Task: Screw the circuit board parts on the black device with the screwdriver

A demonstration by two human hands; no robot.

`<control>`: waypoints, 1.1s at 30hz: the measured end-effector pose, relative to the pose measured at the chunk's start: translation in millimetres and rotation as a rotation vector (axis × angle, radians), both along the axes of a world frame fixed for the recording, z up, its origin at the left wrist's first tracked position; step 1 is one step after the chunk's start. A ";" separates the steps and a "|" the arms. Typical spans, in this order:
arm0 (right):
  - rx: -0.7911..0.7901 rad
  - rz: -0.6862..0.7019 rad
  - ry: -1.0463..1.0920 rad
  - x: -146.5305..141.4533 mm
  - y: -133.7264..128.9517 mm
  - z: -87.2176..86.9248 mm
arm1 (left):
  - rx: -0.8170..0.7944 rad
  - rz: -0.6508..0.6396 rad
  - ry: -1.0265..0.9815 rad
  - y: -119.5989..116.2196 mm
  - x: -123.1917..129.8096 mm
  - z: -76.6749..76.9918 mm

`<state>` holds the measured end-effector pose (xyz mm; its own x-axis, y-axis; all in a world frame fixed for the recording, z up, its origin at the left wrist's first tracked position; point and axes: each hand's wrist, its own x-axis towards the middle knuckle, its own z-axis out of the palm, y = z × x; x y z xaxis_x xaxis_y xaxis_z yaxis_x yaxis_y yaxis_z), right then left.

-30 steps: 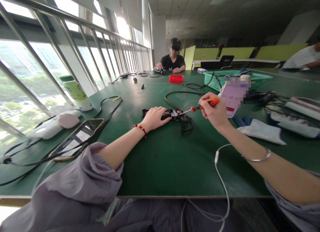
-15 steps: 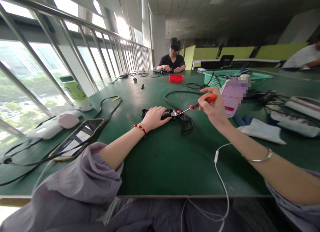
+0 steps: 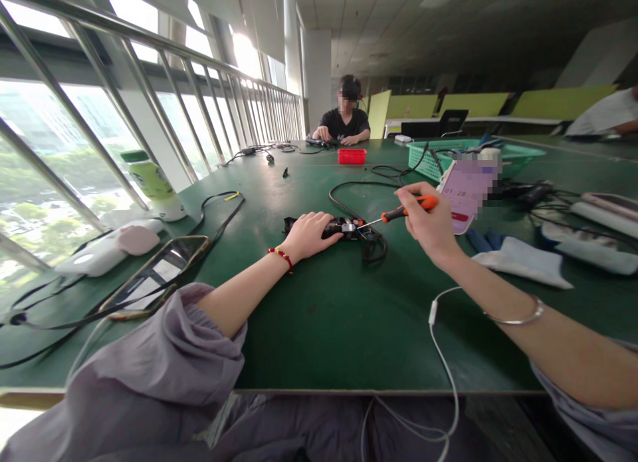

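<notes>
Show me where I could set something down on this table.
The widest bare patch of table lies nearer than the black device, between the left arm and white cable. It's crowded rightward around the basket and gloves, and far left around the flat phone.

Glare thru windows [image 3: 246,55] upper L; ceiling [image 3: 379,23] dim; soft sheen on table [image 3: 299,336]; edges stretched, wide-angle.

Device [image 3: 347,227] on table [image 3: 319,342], basket [image 3: 423,160] behind
</notes>
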<state>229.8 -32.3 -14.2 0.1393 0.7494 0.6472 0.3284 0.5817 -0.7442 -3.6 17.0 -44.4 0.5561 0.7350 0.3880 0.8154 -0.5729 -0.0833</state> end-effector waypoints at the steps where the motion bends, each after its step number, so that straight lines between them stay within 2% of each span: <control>1: 0.003 0.010 -0.013 0.2 -0.1 -0.3 | 0.000 -0.001 0.000 0.0 0.0 0.0; 6: 0.098 0.092 0.042 -0.6 0.8 -0.4 | 0.006 -0.001 0.005 -0.3 0.3 0.1; 12: -0.016 -0.051 0.060 -1.0 2.4 -1.1 | -0.004 0.005 0.004 -0.2 0.5 0.4; 16: 0.104 0.075 0.047 -1.8 0.7 -0.3 | -0.007 0.008 0.004 -0.2 0.7 0.4; 18: 0.122 0.089 0.045 -2.2 -0.8 0.5 | -0.004 0.006 0.001 -0.6 0.8 0.5; 23: 0.007 -0.086 -0.052 -2.6 -3.6 0.2 | -0.004 0.007 0.001 -1.6 0.8 1.1; 29: 0.186 0.066 0.053 -8.9 -7.6 -0.1 | -0.002 0.006 0.005 -1.6 1.6 1.4; 33: 0.064 -0.041 0.001 -9.9 -9.2 -1.0 | 0.003 0.009 0.005 -0.4 1.1 0.5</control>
<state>219.8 -41.6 -15.2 0.1699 0.6999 0.6937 0.3525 0.6142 -0.7060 -2.5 16.6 -43.9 0.5511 0.7391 0.3873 0.8202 -0.5651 -0.0888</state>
